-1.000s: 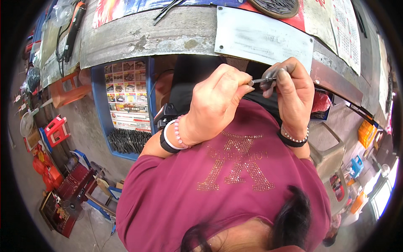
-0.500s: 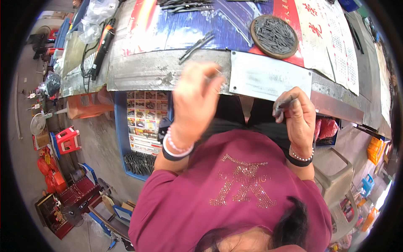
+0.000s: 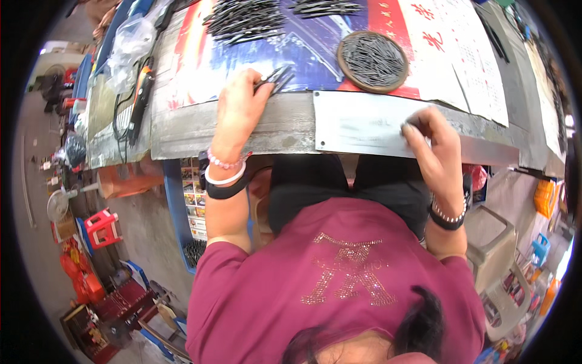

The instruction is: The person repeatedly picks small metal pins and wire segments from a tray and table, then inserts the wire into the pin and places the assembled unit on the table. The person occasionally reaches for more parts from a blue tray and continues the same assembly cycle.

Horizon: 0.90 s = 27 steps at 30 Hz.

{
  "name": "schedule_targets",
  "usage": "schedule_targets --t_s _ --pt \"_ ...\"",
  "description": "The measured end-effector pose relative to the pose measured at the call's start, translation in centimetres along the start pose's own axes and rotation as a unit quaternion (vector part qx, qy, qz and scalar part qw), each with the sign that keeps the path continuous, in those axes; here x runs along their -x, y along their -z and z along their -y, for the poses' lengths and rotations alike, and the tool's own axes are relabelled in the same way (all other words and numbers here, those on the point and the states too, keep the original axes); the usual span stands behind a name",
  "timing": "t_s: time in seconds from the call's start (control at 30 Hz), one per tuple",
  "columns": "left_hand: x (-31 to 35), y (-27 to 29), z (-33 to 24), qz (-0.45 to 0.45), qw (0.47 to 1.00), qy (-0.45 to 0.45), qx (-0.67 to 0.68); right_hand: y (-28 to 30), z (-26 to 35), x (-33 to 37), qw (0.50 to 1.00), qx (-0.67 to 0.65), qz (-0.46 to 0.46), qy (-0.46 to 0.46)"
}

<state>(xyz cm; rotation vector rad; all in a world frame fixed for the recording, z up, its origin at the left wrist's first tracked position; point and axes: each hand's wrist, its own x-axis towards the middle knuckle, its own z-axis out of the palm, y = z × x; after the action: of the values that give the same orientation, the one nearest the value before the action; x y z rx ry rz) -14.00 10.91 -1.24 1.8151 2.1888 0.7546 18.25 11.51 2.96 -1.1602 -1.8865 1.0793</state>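
Note:
My left hand (image 3: 241, 108) is closed at the fingertips on the near end of a few slim black pieces (image 3: 280, 79), on the blue part of the printed sheet (image 3: 315, 54). Their exact kind does not show. Over the right part of a white rectangular plate (image 3: 357, 127) at the table's near edge, my right hand (image 3: 435, 145) has curled fingers and its thumb drawn together. It is slightly blurred, and I cannot make out what is between the fingertips. A round brown-rimmed dish (image 3: 341, 60) full of short grey slivers lies beyond the plate.
Larger bunches of slim black pieces (image 3: 245, 21) lie at the table's far side. An orange-and-black tool (image 3: 143, 91) with a cord is on the left, beside clear plastic bags (image 3: 132, 39). A beige plastic chair (image 3: 494, 242) stands at the right.
My left hand has moved away and to the left, onto the slim black pieces. My right hand has moved slightly away from my body, over the plate. The view has shifted, showing more of the far table.

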Motion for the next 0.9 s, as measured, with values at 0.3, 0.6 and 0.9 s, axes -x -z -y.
schedule_targets --t_s 0.3,0.6,0.9 --pt "3.3 2.6 -1.3 -0.089 0.993 0.007 0.072 0.3 -2.7 -9.6 0.89 0.397 -0.002 0.224" --pt "9.4 3.8 -5.1 -0.04 0.918 0.119 0.376 -1.4 -4.1 -11.5 0.864 0.425 -0.016 0.27" --pt "11.4 1.7 -8.0 0.08 0.846 0.156 0.504 -1.8 -4.0 -11.5 0.889 0.392 -0.052 0.232"
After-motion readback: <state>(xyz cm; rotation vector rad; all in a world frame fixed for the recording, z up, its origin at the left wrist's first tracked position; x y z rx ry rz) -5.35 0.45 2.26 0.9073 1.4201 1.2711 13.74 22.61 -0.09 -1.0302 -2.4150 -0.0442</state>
